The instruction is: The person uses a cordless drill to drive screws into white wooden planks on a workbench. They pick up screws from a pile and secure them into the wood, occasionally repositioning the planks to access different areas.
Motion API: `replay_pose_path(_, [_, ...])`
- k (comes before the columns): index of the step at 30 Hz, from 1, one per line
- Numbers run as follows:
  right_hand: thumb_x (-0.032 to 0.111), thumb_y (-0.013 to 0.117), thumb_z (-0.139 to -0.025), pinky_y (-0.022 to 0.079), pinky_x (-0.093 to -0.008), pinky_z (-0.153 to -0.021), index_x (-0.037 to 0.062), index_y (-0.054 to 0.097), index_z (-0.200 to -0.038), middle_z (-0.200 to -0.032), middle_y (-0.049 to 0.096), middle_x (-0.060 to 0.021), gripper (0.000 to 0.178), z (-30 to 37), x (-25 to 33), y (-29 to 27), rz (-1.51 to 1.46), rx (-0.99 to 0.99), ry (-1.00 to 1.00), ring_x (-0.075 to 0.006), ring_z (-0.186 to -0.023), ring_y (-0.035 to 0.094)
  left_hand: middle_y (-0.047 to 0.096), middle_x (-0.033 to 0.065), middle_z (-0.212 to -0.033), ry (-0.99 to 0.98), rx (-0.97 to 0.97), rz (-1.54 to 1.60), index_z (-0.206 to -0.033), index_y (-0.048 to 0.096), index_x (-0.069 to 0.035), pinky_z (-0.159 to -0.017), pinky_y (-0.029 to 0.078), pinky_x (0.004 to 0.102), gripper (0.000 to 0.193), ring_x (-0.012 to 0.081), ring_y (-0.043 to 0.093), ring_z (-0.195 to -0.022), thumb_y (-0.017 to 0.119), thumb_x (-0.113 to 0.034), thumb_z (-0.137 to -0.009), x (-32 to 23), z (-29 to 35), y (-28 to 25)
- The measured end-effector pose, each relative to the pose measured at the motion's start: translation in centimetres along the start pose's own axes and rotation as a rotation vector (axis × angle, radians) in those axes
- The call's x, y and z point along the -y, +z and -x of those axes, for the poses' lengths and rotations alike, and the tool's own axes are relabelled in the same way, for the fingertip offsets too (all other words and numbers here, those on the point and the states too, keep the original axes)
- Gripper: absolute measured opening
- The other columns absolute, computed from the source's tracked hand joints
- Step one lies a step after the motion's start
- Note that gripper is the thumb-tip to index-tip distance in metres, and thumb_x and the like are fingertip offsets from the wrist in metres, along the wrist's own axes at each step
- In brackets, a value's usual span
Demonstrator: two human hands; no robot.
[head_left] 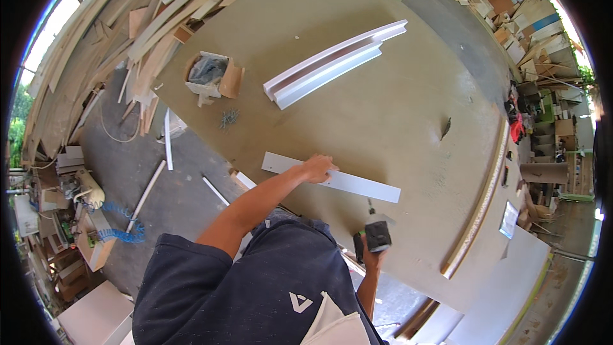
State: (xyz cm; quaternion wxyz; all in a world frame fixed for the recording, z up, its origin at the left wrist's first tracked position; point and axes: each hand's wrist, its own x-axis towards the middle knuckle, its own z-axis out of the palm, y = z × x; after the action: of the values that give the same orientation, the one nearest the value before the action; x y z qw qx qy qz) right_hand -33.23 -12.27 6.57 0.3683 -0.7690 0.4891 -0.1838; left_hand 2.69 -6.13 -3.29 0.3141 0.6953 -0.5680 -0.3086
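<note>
A narrow white board (364,187) lies flat near the table's front edge, with small holes or marks along it. My left hand (316,169) rests on its middle, fingers curled and pressed against it. In my right hand (372,257) is a cordless drill (378,233), gripped by its handle. The drill's bit points away from me, just short of the board's right end. My right fingers are partly hidden behind the drill. Farther back on the table lie two long white curved profiles (332,67), side by side.
A cardboard box (216,75) with a plastic bag inside stands at the table's left, beside a small pile of screws (229,118). A long curved strip (479,211) lies along the right. Stacked wood boards (83,57) fill the far left. A blue coiled hose (124,233) hangs at lower left.
</note>
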Motion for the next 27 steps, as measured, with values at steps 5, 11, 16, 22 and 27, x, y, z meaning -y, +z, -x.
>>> replay_pose_path(5, [0.011,0.079,-0.083,0.052,-0.0364,-0.069,0.0007,0.069,-0.095,-0.082,0.07,-0.009,0.019,1.5,-0.3,-0.7,-0.155,-0.135,0.262,-0.0198,-0.071,0.065,0.069,0.0168,-0.102,-0.045,-0.392,-0.046,-0.108,0.074,-0.007,-0.096,0.047,0.0451,0.025,0.0358,0.062,-0.106,0.061,-0.006,-0.086,0.2,4.2,-2.2])
replay_pose_path(11, [0.003,0.073,-0.086,0.049,-0.0323,-0.063,0.0013,0.068,-0.09,-0.072,0.064,-0.0032,0.007,2.0,-0.9,-0.2,-0.414,-0.379,0.219,-0.0143,-0.063,0.058,0.069,0.0149,-0.095,-0.419,-0.981,-0.229,-0.095,0.071,-0.005,-0.08,0.051,0.0443,0.015,0.0356,0.065,-0.094,0.064,-0.001,-0.083,5.8,10.7,-8.7])
replay_pose_path(16, [0.004,0.074,-0.085,0.048,-0.0309,-0.062,0.0018,0.066,-0.09,-0.07,0.063,-0.0016,0.01,1.5,1.6,-0.2,-0.354,-0.366,0.217,-0.0138,-0.062,0.057,0.067,0.0133,-0.093,-0.829,-1.206,-0.334,-0.095,0.071,-0.006,-0.081,0.05,0.0439,0.018,0.0336,0.063,-0.091,0.074,-0.003,-0.077,13.0,16.2,-14.6])
replay_pose_path(22, [0.008,0.08,-0.08,0.052,-0.039,-0.074,0.0012,0.065,-0.102,-0.092,0.066,-0.0085,0.027,1.2,-2.4,0.4,-0.264,-0.293,0.244,-0.0215,-0.08,0.062,0.067,0.015,-0.095,-0.615,-0.867,-0.421,-0.092,0.072,-0.003,-0.085,0.049,0.0444,0.017,0.0353,0.062,-0.098,0.075,-0.003,-0.075,12.4,14.8,-16.9])
replay_pose_path(27, [0.01,0.081,-0.08,0.052,-0.0392,-0.075,0.0014,0.066,-0.103,-0.092,0.068,-0.0091,0.029,1.3,-1.8,0.6,-0.306,-0.369,0.202,-0.0223,-0.08,0.062,0.068,0.0196,-0.101,-0.626,-0.772,-0.434,-0.094,0.073,-0.001,-0.086,0.05,0.0456,0.015,0.039,0.063,-0.097,0.073,-0.003,-0.079,14.5,14.0,-17.2])
